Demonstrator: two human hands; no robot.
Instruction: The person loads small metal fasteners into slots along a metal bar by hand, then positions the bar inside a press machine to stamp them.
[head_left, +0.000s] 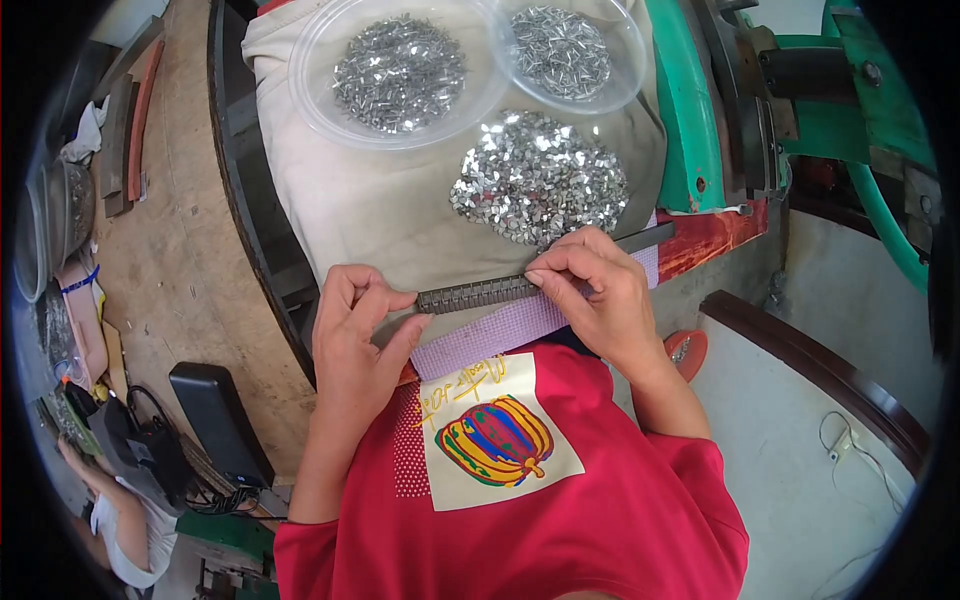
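Note:
A dark slotted metal bar (475,295) lies crosswise in front of me, with a row of evenly spaced ridges along its left part. My left hand (362,335) grips the bar's left end between thumb and forefinger. Over the right end of the ridged part, my right hand (603,290) is closed in a pinch. Whatever its fingertips hold is too small to make out. Just beyond the bar, a loose heap of small shiny metal pieces (540,180) rests on the beige cloth (310,190). A lilac checked strip of cloth (490,335) runs along the bar's near side.
At the far side stand a large clear plastic tub (300,85) and a smaller one (635,70), both holding small metal parts. Green machinery (690,120) borders the right. To the left is a wooden table (190,250) with a black box-shaped device (220,420). Another person's arm (125,505) shows lower left.

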